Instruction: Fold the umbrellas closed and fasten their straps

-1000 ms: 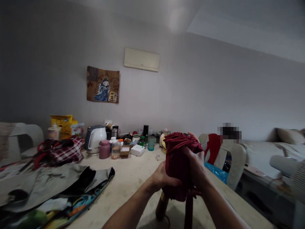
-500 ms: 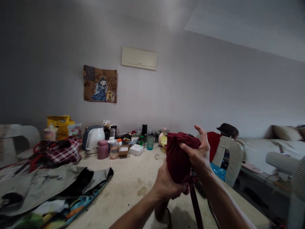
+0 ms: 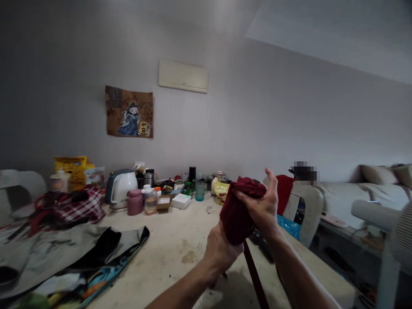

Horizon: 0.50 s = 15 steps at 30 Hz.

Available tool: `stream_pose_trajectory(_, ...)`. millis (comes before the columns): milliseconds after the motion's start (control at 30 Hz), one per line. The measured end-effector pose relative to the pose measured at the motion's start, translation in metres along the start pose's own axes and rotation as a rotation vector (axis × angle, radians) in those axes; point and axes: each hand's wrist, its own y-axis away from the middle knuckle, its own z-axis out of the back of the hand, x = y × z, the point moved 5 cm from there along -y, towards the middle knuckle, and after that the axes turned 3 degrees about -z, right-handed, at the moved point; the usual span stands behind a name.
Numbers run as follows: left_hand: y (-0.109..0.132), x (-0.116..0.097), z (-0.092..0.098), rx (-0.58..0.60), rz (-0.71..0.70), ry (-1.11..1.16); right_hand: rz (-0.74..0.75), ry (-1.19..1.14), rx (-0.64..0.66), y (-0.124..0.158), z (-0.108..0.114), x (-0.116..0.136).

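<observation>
A: Status, pls. What's your L grip doing?

B: Your L grip point(image 3: 222, 249) is wrapped round the lower end of the maroon bundle point(image 3: 236, 216), prob. a folded umbrella, held up over the bench point(image 3: 167, 257).

A: And your R grip?

B: Your R grip point(image 3: 264, 210) has the top end, thumb pressed across the folds, one finger raised clear.

A: Any change vs 1 sec ago?

B: Yep. Your L thumb lay across the front then; now you're cupping the base. Bundle's gone from approx. upright to tilted & looks slimmer. Brown shaft below your L grip is mostly hidden now.

A: Meaning?

B: My read: L's got the steady hold, R's free to work the folds, cloth's better gathered. Strap point(image 3: 254, 274) still hangs loose below your grip, i.e. not wrapped.

A: Further out?

B: Dark object under your R wrist, can't ID. Yellow packet point(image 3: 221, 192) just beyond the bundle, white box point(image 3: 181, 201) farther off to the L, grey cloth point(image 3: 71, 240) well L of your grip.
</observation>
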Motion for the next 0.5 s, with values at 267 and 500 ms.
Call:
stream_pose_trajectory(267,-0.018,0.004,0.000,0.193,-0.113,0.434,-0.072,-0.258,0.165,-0.007,-0.001,-0.016)
stream_pose_trajectory(500,-0.015,0.009,-0.008,0.202,-0.055,0.290,-0.048,-0.138,0.026,-0.005,0.003,-0.022)
